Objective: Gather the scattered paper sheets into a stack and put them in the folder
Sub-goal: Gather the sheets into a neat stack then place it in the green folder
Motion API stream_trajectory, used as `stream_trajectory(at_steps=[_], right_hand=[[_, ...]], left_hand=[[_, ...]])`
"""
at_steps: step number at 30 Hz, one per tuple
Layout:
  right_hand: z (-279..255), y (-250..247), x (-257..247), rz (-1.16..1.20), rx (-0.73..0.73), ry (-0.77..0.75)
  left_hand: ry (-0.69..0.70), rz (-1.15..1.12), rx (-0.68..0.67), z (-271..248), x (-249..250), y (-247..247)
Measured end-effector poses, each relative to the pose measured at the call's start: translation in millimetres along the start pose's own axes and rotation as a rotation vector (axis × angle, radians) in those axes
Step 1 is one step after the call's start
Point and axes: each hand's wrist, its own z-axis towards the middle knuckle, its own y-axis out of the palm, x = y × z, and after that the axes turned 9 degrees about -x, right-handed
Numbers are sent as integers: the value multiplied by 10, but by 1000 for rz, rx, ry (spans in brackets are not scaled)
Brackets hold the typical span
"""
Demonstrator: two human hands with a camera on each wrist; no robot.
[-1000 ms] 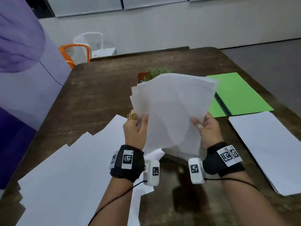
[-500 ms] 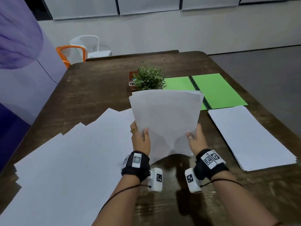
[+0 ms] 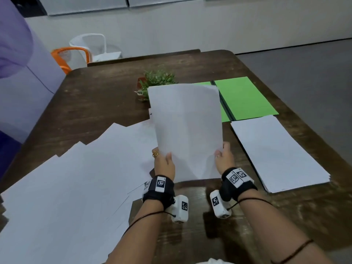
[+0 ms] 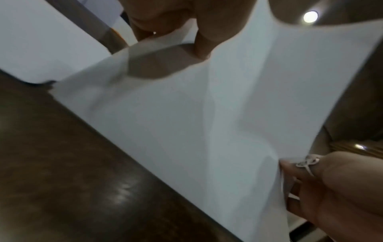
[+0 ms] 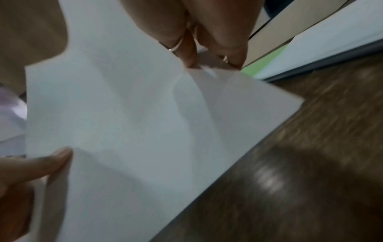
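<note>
I hold a bundle of white sheets [image 3: 185, 130] upright, its bottom edge on or just above the brown table [image 3: 95, 103]. My left hand [image 3: 164, 161] grips its left edge and my right hand [image 3: 222, 158] grips its right edge. In the left wrist view the bundle [image 4: 186, 122] is pinched under the thumb; in the right wrist view the bundle [image 5: 124, 122] is held with fingers behind it. Scattered sheets [image 3: 72, 187] lie fanned out at the left. A squared paper stack [image 3: 276, 153] lies at the right. The open green folder [image 3: 243, 98] lies behind that stack.
A small potted plant [image 3: 156, 82] stands just behind the held bundle. An orange chair [image 3: 70, 56] and a white chair [image 3: 95, 46] stand beyond the table's far left corner. A purple wall [image 3: 22, 82] runs along the left side.
The uneven bundle has been brought down towards the table and its sheets now line up squarely. Both hands have slid lower along its side edges.
</note>
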Motion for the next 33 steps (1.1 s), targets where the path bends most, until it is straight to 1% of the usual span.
stream_trajectory(at_steps=[3, 7, 9, 12, 14, 18, 20, 21, 22, 24, 26, 28, 30, 32, 33], right_hand=[[177, -467, 42, -46, 139, 0], [408, -1229, 328, -198, 290, 43], [494, -1610, 528, -280, 319, 75], [610, -2095, 844, -404, 283, 179], [701, -2316, 1044, -457, 253, 220], [877, -2548, 1350, -504, 194, 296], [906, -2565, 1422, -652, 148, 340], [904, -2547, 1428, -726, 119, 327], [900, -2509, 1412, -758, 87, 283], [891, -2374, 1341, -752, 7, 147], [863, -2168, 1224, -728, -75, 10], [831, -1912, 1086, -669, -173, -89], [792, -1618, 951, -625, -284, -163], [732, -1282, 831, -635, -383, -230], [693, -1103, 779, -654, -431, -258]], left_hand=[[7, 8, -92, 44, 317, 354], [-59, 186, -332, 96, 665, 1066], [-74, 271, -447, 96, 787, 1460], [-37, 331, -577, 41, 875, 2015], [-38, 344, -621, -6, 880, 2304], [-73, 427, -657, -36, 834, 2664], [-108, 489, -684, -42, 772, 2745], [-127, 532, -691, -43, 743, 2747], [-141, 567, -676, -40, 727, 2714], [-133, 618, -588, 3, 703, 2576], [-86, 649, -488, 62, 665, 2327], [-44, 663, -401, 137, 567, 1985], [-35, 706, -308, 196, 390, 1559], [-81, 766, -218, 191, 134, 1074], [-131, 791, -186, 166, -30, 834]])
